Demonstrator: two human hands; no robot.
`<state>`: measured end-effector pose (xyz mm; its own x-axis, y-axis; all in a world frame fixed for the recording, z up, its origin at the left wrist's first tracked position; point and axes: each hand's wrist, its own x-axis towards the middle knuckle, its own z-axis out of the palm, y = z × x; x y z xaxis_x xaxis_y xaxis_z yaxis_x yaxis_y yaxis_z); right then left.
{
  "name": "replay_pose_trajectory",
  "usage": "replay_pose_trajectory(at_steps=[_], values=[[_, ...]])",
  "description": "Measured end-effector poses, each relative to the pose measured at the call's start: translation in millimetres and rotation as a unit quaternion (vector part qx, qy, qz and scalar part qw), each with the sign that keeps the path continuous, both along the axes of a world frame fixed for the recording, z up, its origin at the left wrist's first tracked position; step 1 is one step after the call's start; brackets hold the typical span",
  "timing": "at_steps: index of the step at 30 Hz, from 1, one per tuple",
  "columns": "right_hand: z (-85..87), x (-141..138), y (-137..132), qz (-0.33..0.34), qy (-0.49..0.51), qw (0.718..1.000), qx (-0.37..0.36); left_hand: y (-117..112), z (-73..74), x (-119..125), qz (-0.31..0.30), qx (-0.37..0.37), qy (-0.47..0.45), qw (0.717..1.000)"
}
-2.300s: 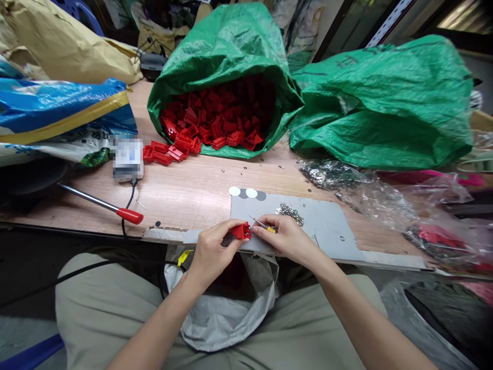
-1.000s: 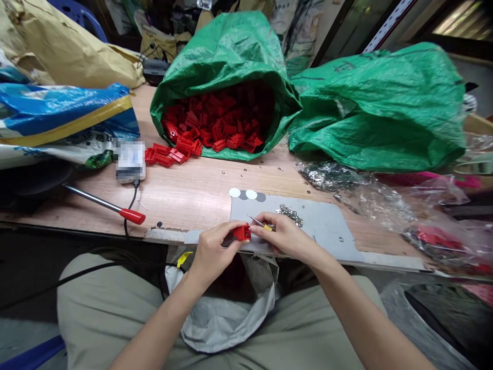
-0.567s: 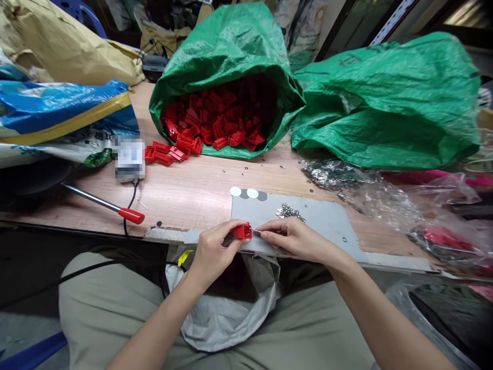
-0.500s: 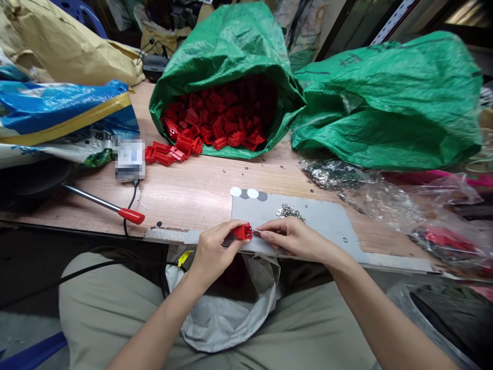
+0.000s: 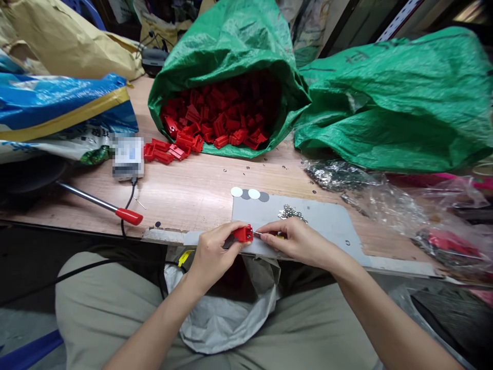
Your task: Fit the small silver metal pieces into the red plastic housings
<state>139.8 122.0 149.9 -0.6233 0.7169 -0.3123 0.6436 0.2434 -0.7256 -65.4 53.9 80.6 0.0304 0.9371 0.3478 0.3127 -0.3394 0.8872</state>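
Note:
Between the fingers and thumb of my left hand (image 5: 216, 252) is a red plastic housing (image 5: 243, 234), held over the table's front edge. My right hand (image 5: 295, 239) is closed around what looks like a small screwdriver (image 5: 257, 234). Its thin metal shaft points left at the housing's open end, and a bit of yellow shows under my fingers. Whether the tip touches the housing, I cannot tell. Just behind my right hand, a pile of small shiny metal parts (image 5: 291, 212) lies on a grey mat (image 5: 327, 221).
A green sack (image 5: 231, 41) spills red housings (image 5: 221, 121) onto the table. Another green sack (image 5: 400, 103) lies to the right, with clear plastic bags (image 5: 385, 195) before it. A red-tipped lever (image 5: 129, 216) juts out at left. Below my hands, a whitish bag (image 5: 215, 329) hangs open at my lap.
The view has shifted slightly. More yellow shows under my right fingers. Both hands keep nearly the same place, with the shaft still at the red housing.

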Motion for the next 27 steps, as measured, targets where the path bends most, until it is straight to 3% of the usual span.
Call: replay_pose_trajectory(at_steps=[7, 16, 24, 27], values=[[2.7, -11.9, -13.5, 0.002, -0.069, 0.99, 0.126, 0.9, 2.3, -1.2, -0.018, -0.008, 0.022, 1.0], [-13.3, -2.1, -13.7, -0.064, -0.015, 0.996, 0.067, -0.3, 1.6, -0.8, -0.006, -0.008, 0.031, 0.999], [3.5, -15.1, -14.7, -0.031, -0.064, 0.989, 0.13, -0.3, 3.7, -2.2, -0.025, -0.013, 0.029, 0.999], [2.9, -13.4, -13.9, -0.03, -0.053, 0.991, 0.121, 0.1, 2.7, -2.2, -0.025, -0.002, 0.028, 0.999]])
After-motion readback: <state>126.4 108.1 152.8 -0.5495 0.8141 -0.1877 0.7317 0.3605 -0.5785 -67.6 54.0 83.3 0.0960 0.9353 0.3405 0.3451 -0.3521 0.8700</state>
